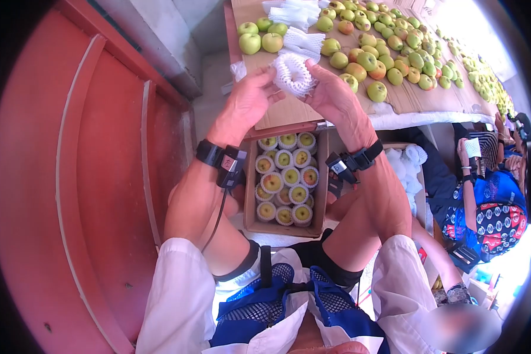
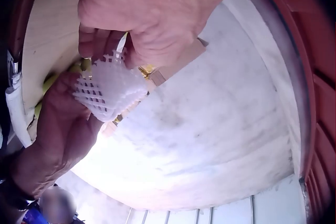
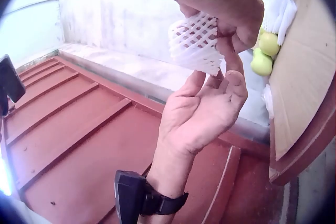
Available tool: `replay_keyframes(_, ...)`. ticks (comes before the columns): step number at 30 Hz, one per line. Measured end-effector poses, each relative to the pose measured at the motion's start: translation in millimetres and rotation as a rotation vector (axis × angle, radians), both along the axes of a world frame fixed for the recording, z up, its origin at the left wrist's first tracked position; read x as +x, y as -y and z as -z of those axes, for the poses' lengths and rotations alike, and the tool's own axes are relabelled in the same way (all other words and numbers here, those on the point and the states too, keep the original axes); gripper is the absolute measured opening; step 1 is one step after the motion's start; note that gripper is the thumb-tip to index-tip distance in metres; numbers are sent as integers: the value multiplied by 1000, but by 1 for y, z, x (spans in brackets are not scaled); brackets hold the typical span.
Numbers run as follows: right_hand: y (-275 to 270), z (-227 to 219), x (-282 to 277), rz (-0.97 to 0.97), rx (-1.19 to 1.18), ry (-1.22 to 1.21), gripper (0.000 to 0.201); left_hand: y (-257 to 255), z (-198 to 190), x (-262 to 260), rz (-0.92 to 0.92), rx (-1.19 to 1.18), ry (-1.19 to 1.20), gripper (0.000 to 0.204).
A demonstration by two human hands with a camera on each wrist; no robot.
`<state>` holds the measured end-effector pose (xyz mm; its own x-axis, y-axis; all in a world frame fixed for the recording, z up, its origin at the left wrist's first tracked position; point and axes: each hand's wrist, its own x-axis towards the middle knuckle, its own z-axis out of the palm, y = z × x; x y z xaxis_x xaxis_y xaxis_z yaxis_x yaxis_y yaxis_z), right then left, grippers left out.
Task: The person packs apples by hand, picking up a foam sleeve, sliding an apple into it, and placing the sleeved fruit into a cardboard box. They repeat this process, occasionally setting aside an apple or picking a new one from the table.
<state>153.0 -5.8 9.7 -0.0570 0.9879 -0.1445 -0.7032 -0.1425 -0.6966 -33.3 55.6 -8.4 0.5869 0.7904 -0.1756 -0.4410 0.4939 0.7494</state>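
A white foam net fruit sleeve (image 1: 295,75) is held up over the near edge of the table, its round opening facing the head camera. My left hand (image 1: 252,94) pinches its left side. On the other side, my right hand (image 1: 334,93) grips it with thumb and fingers. From the left wrist, the bunched mesh of the sleeve (image 2: 113,87) shows between both hands; no apple is seen in it. Below the hands, a cardboard box (image 1: 249,200) holds rows of apples (image 1: 290,176) in white foam sleeves.
Loose green and reddish apples (image 1: 377,91) cover the cardboard-topped table (image 1: 283,114). Four-sided stacks of flat foam sleeves (image 1: 304,42) lie beside several green apples (image 1: 250,43). A box of white foam (image 1: 407,168) stands right, a red door (image 1: 112,177) left. Other people work at right.
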Motion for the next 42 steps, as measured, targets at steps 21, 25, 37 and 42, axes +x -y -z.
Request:
replay_keyframes(21,5,4,-3,88,37,357,22,9,-9,1,-132,308,-277,24)
replay_keyframes(25,1,9,0,110,45,344,25,7,-6,7,-311,557,-571,28)
replay_keyframes(37,5,-6,-5,230,176,589,32,18,-18,9,-261,749,-658,31)
replay_keyframes(42,13,-25,-19,243,273,665,35,5,-12,5,-362,718,-638,20)
